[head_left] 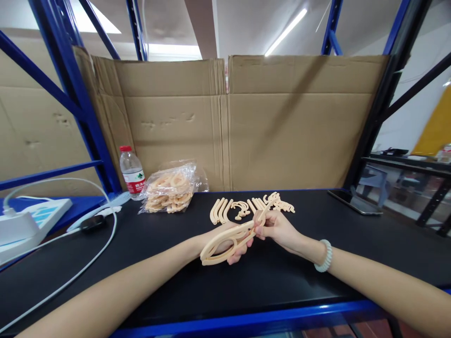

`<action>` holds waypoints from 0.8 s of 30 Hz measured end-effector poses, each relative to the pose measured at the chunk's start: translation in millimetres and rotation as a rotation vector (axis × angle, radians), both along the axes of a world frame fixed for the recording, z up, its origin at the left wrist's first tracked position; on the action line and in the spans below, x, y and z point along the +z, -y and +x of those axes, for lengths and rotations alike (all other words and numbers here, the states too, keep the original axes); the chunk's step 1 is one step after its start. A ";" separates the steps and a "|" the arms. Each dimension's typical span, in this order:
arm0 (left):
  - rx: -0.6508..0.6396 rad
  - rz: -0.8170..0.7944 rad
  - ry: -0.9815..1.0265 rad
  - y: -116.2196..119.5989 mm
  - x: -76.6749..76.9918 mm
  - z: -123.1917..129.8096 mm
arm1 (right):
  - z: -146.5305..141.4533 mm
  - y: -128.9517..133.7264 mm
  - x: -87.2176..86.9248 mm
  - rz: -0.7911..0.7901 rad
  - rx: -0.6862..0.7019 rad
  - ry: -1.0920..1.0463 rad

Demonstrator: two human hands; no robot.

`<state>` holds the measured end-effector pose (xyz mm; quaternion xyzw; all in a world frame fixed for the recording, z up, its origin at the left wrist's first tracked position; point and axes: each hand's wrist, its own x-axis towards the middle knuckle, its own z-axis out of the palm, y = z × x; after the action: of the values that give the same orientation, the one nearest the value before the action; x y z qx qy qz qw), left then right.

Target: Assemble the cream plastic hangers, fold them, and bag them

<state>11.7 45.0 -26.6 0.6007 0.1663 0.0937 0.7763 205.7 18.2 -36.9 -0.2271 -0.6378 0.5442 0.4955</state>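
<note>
Both hands hold a cream plastic folding clothes hanger point(208, 248) above the front of the black tabletop. Its curved arms point down to the left, and a narrow part slants up to the right. My left hand point(235, 253) is wrapped round the arms near their joined end, its palm partly hidden behind them. With thumb and fingers, my right hand point(280, 229) pinches the same hanger near the joint. Just beyond the hands lie loose curved hanger arms point(220, 211), small hooked pieces point(241, 206) and a heap of cream parts point(283, 205).
A clear plastic bag of cream parts point(169, 190) lies at the back left beside a water bottle point(132, 173). White cables run from a power strip point(52, 218) at the left. A phone point(354, 203) rests at the back right. Cardboard point(299, 126) walls the rear.
</note>
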 end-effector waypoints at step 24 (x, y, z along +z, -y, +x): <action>0.487 -0.152 0.202 4.6 -2.8 4.9 | 91.2 -78.1 14.7 0.268 -0.933 0.628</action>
<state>16.6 40.4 -29.3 0.4706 0.2342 0.3245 0.7864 296.9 96.3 -22.2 -0.5702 -0.6500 0.0890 0.4944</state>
